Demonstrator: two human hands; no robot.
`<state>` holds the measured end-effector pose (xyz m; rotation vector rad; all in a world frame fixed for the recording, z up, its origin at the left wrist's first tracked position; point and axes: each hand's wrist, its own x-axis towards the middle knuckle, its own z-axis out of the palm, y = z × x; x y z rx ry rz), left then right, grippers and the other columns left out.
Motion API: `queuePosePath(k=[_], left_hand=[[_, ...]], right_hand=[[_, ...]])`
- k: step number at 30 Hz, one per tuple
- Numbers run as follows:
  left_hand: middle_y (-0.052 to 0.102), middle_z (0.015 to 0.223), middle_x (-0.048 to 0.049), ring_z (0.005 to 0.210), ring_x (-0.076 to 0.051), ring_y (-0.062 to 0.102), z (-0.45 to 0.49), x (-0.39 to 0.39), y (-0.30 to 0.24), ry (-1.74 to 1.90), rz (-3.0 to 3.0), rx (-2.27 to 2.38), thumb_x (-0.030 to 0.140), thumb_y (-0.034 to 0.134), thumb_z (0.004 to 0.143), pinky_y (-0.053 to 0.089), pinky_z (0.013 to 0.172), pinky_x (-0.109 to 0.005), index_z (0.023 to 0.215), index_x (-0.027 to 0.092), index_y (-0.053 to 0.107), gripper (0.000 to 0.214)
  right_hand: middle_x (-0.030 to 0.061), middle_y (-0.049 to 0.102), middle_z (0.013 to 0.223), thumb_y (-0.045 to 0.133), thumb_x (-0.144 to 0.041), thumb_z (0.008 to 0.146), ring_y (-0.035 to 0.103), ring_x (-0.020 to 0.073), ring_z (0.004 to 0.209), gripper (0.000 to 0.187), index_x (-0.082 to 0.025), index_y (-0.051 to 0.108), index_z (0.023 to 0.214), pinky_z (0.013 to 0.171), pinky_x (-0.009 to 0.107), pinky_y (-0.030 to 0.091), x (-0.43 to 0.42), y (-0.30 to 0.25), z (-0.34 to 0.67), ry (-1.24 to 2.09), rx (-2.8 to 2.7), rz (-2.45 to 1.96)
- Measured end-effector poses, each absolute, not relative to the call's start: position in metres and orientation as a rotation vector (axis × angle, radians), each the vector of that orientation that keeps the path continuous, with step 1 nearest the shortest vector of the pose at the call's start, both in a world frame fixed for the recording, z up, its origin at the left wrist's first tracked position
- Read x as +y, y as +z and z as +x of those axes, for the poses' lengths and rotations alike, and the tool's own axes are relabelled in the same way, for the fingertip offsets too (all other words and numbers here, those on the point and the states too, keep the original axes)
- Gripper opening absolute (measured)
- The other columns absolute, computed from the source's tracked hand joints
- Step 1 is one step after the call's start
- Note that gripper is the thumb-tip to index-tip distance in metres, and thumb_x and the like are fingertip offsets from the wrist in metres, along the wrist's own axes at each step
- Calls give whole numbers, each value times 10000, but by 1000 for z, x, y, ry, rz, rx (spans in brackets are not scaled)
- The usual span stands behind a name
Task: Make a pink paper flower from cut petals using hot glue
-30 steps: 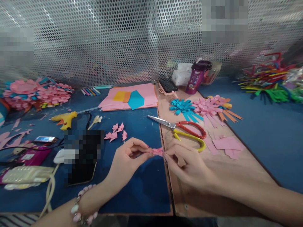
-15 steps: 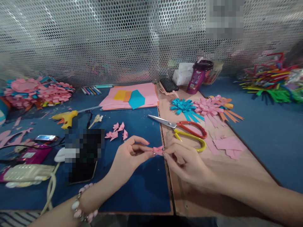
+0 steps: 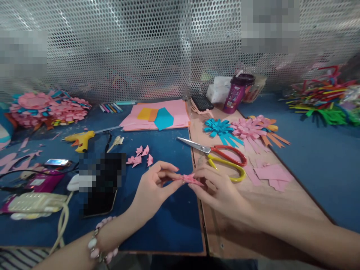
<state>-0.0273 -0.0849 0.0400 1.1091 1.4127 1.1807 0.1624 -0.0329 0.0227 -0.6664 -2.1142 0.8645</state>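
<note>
Both hands pinch a small folded pink paper piece (image 3: pixel 189 178) just above the seam between the blue mat and the brown board. My left hand (image 3: pixel 153 189), with a bead bracelet on the wrist, grips its left end between thumb and fingers. My right hand (image 3: pixel 222 191) holds the right end with closed fingertips. Several similar folded pink pieces (image 3: pixel 139 157) lie on the blue mat just beyond my left hand.
Red and yellow scissors (image 3: pixel 222 157) lie beyond my right hand. Paper flowers (image 3: pixel 239 129), pink scraps (image 3: pixel 271 174), a purple cup (image 3: pixel 236 93), a stack of coloured sheets (image 3: pixel 157 116), a yellow glue gun (image 3: pixel 80 138) and a phone (image 3: pixel 101 187) surround the work spot. Perforated metal screen behind.
The pink piece has been turned and opened flatter between my fingers; my left hand's fingers have spread a little. Both hands stay in the same spot.
</note>
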Motion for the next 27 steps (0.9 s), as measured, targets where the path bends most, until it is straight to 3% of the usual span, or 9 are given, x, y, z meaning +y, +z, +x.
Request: queuePosePath(k=[7, 27], left_hand=[[745, 859, -50, 843, -180, 707, -27, -86, 38, 1228, 1057, 1328, 242, 817, 684, 529, 808, -275, 903, 193, 614, 302], [728, 806, -17, 802, -159, 700, -26, -86, 40, 1177, 1126, 1400, 257, 804, 702, 524, 748, -240, 911, 202, 610, 290]], right_hand=[[48, 668, 850, 552, -187, 937, 627, 133, 756, 102, -186, 627, 867, 623, 255, 516, -36, 18, 164, 770, -2107, -627], [49, 673, 839, 553, -135, 928, 627, 133, 757, 108, -176, 639, 877, 657, 259, 530, -36, 14, 164, 717, -2112, -573]])
